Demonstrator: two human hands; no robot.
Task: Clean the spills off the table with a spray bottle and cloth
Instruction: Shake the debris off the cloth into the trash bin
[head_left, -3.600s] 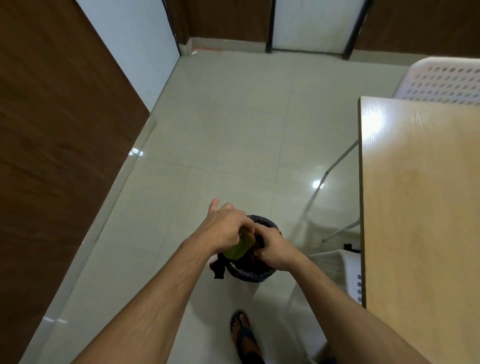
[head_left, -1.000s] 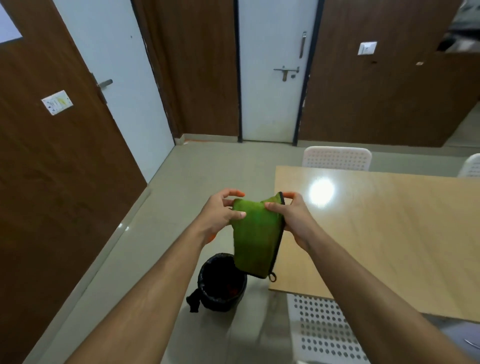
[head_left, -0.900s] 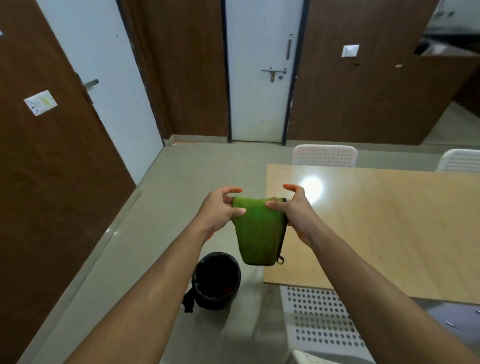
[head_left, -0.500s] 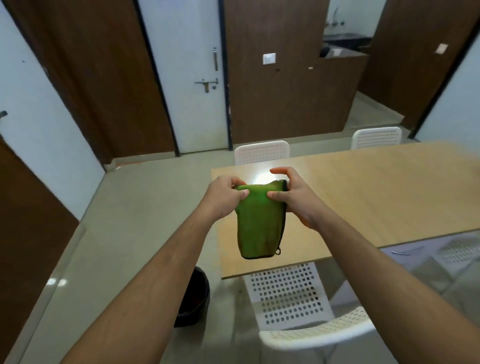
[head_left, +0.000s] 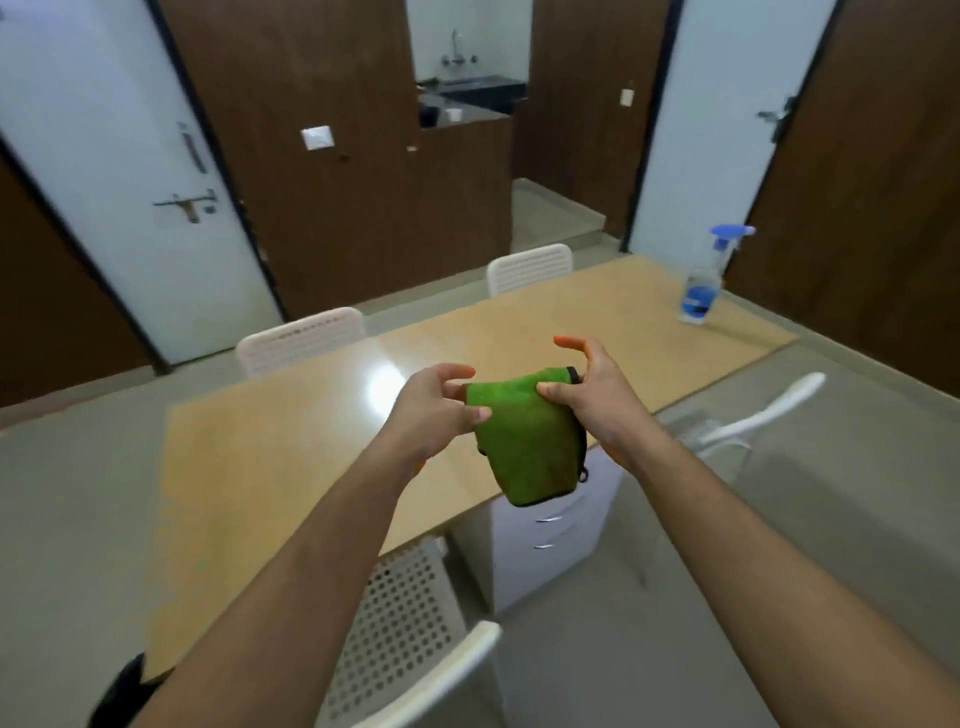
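1. Brown panelled walls and pale doors ring a long wooden table (head_left: 291, 457), with white perforated chairs (head_left: 298, 340) drawn up along its sides.
2. At the table's far right corner stands the spray bottle (head_left: 704, 283), upright, well apart from both hands.
3. Held in the air over the table's near edge is the green cloth (head_left: 530, 441) — folded, its lower part sagging freely (a dark edging and small loop show along its right side).
4. Handling, as a judgement: the cloth looks light, soft and limp, not fragile; a pinch at the top fold controls it well, while a one-corner hold would likely let it unfold.
5. The left hand (head_left: 434, 410) pinches the cloth's upper left edge between thumb and fingers, the other fingers loosely curved.
6. The right hand (head_left: 589, 389) grips the upper right edge with the thumb on the front — its index finger arches free above.
7. Both forearms reach forward, wrists roughly level, palms turned inward toward each other.
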